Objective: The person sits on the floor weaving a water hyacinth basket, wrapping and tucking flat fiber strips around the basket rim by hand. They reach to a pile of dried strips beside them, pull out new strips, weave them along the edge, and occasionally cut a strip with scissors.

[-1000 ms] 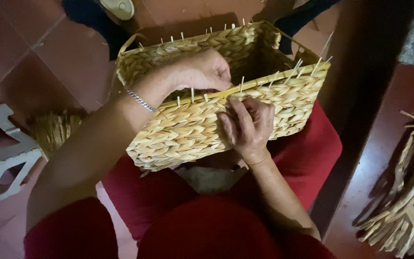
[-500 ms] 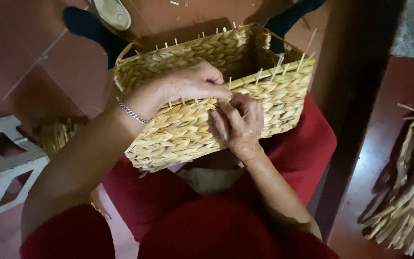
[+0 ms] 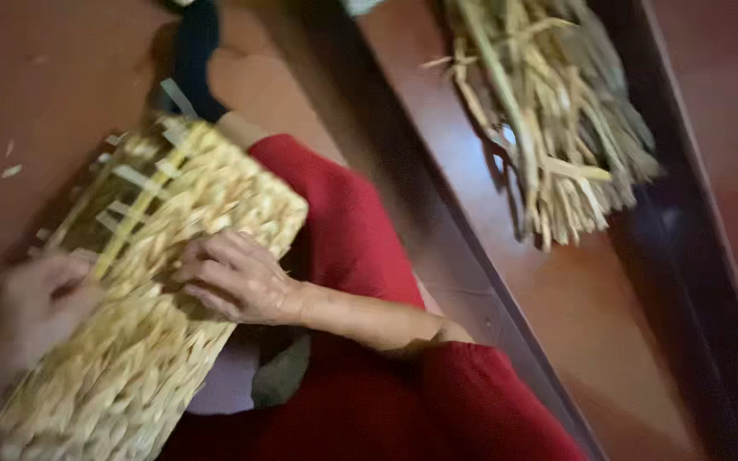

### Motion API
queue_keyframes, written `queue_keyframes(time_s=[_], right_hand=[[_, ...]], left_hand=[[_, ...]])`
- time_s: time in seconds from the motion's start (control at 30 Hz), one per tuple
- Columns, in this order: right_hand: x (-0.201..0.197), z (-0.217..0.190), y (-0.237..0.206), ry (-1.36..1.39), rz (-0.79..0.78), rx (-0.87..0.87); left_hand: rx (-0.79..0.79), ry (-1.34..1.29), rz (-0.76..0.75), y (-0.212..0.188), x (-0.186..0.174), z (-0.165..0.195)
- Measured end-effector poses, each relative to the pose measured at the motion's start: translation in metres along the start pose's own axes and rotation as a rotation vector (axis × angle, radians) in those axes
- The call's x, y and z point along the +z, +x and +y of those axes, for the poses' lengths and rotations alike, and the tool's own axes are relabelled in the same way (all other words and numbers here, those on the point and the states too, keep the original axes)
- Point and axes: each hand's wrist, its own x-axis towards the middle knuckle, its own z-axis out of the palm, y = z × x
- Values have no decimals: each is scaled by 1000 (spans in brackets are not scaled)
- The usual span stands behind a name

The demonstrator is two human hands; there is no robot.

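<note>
Since half a second ago our view has swung right: the bundle of dried straw on the reddish floor now fills the upper frame, and the woven straw basket has slid to the lower left, tilted across our red-clad lap. Our right hand lies flat on its woven side, fingers spread, gripping nothing. Our left hand, blurred, touches the basket's rim; we cannot tell its grip.

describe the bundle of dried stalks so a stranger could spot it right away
Look past the person's red-clothed lap to the reddish-brown floor at upper right. The bundle of dried stalks lies there loose and frayed, unlike the tightly woven basket under both hands.
</note>
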Motion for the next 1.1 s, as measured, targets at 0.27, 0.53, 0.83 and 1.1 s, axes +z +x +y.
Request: queue_keyframes(time_s=[0.27, 0.53, 0.83, 1.1], right_hand=[[-105, 59, -51, -232, 239, 61], [-294, 174, -183, -583, 741, 603], [-415, 195, -241, -1148, 463, 622], [-426, 212, -237, -1303, 400, 730]], left_hand=[[-402, -106, 50, -13, 48, -31], [-336, 208, 147, -3, 59, -23], [-348, 316, 67, 11, 43, 1], [-328, 382, -9, 13, 29, 10]])
